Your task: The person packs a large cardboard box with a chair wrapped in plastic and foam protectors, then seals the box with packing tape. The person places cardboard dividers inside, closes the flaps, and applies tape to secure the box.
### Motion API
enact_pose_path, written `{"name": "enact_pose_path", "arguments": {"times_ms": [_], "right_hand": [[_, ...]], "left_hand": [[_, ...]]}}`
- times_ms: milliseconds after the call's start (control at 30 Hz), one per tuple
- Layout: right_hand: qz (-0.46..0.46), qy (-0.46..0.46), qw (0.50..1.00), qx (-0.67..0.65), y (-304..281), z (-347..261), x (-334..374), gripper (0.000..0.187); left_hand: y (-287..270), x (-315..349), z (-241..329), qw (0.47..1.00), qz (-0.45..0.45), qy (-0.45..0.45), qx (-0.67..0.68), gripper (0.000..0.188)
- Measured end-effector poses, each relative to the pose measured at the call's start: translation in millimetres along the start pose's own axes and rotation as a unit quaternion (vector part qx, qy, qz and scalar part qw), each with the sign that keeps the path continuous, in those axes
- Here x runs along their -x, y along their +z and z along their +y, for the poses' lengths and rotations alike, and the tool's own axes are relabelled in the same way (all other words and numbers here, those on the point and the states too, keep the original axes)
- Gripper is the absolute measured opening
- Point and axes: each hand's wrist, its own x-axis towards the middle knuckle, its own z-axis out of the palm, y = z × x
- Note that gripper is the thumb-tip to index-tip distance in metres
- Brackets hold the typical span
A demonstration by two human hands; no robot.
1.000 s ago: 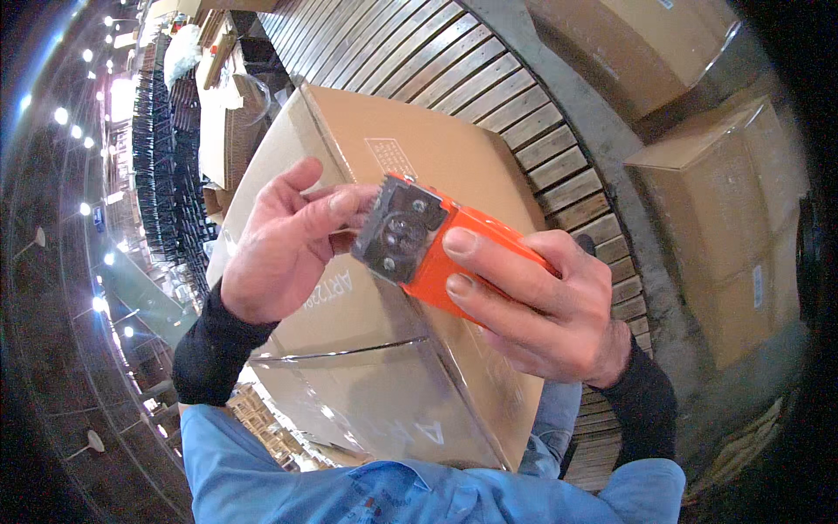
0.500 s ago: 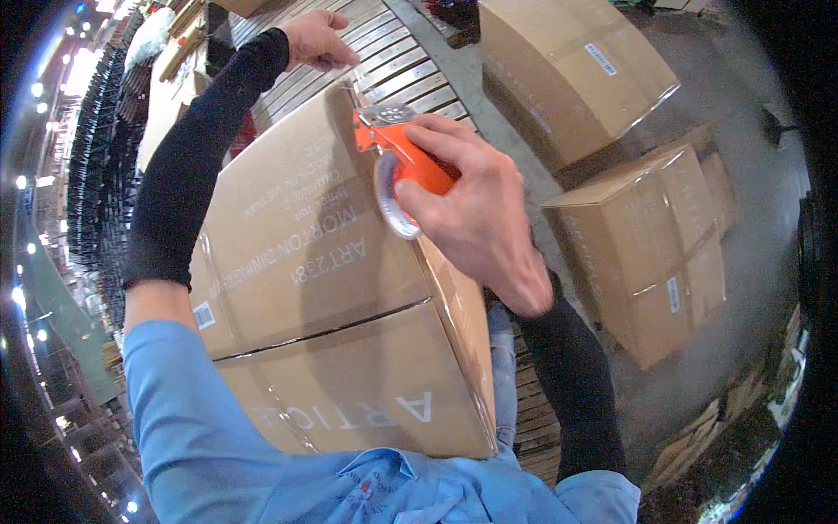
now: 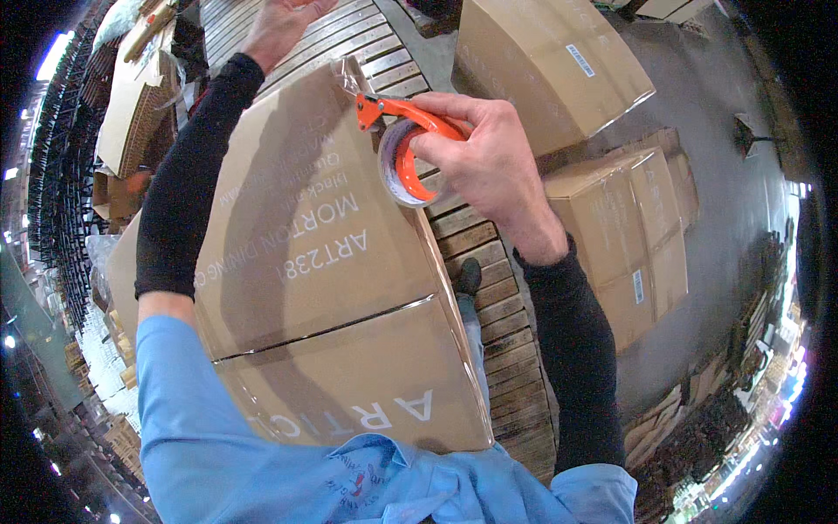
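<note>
A large brown cardboard box [image 3: 349,323] with printed lettering stands close in front of me, a tape-covered seam running across it. My right hand [image 3: 493,162] is closed around an orange tape dispenser [image 3: 410,112] carrying a roll of clear tape [image 3: 403,188]. The dispenser's head is at the box's far right corner, where a strip of shiny clear tape [image 3: 351,77] shows. Beyond the far edge of the box, my left hand [image 3: 281,31] is partly cut off by the top of the picture, its fingers mostly out of sight.
Slatted wooden decking [image 3: 502,349] runs under and beyond the box. To the right stand two more taped cartons, a far one [image 3: 541,79] and a nearer one [image 3: 620,253], on a grey floor [image 3: 707,148]. Flat cardboard pieces [image 3: 131,122] lie at the far left.
My left hand has moved farther away and left, partly out of the picture. My right hand has risen slightly, turning the dispenser so its roll shows side-on. The view has shifted.
</note>
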Motion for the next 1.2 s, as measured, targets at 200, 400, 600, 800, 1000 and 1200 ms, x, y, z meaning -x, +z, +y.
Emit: {"name": "enact_pose_path", "arguments": {"times_ms": [200,400,600,800,1000,1200], "right_hand": [[-0.011,0.022,0.999,-0.027,-7.6,0.1,2.1,0.039],[-0.012,0.016,1.0,-0.02,-14.1,4.0,34.5,0.043],[0.005,0.04,0.999,-0.016,-24.6,7.5,126.3,0.049],[-0.037,0.099,0.993,-0.061,-36.8,13.2,155.7,0.052],[-0.226,0.123,0.966,0.013,-64.3,14.8,96.1,0.047],[-0.587,0.156,0.769,0.199,-64.5,51.7,-93.9,0.032]], "left_hand": [[37.8,42.0,37.6,0.946,-0.257,0.116,-0.161,0.018],[40.4,42.2,25.9,0.972,-0.234,0.029,-0.021,0.027],[34.6,33.7,19.4,0.955,-0.293,-0.037,0.017,0.029],[49.4,45.4,40.2,0.942,-0.054,0.288,-0.166,0.011],[105.1,152.4,112.4,0.858,-0.326,0.373,-0.136,0.013],[117.7,160.8,132.4,0.829,-0.363,0.404,-0.132,0.022]]}}
